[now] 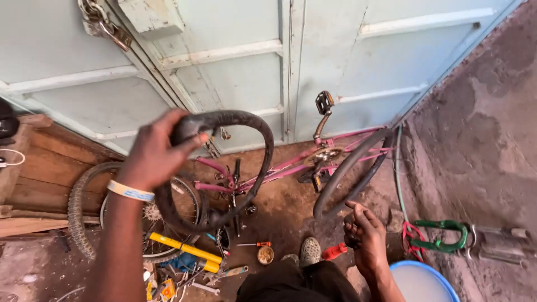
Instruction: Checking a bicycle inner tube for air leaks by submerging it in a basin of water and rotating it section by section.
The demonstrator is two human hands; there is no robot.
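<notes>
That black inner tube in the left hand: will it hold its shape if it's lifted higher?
Probably not. The inner tube droops in a loose loop from the left hand, so it seems floppy. Likely light: one hand holds it raised.

Pink bicycle frame lying on packed dirt before pale blue metal doors, one pedal raised; knobby-tyred wheel leaning against a wooden bench; yellow pump amid scattered tools, red-handled screwdriver and small round tin just beside; blue basin at lower right, green hose looped near it
</notes>
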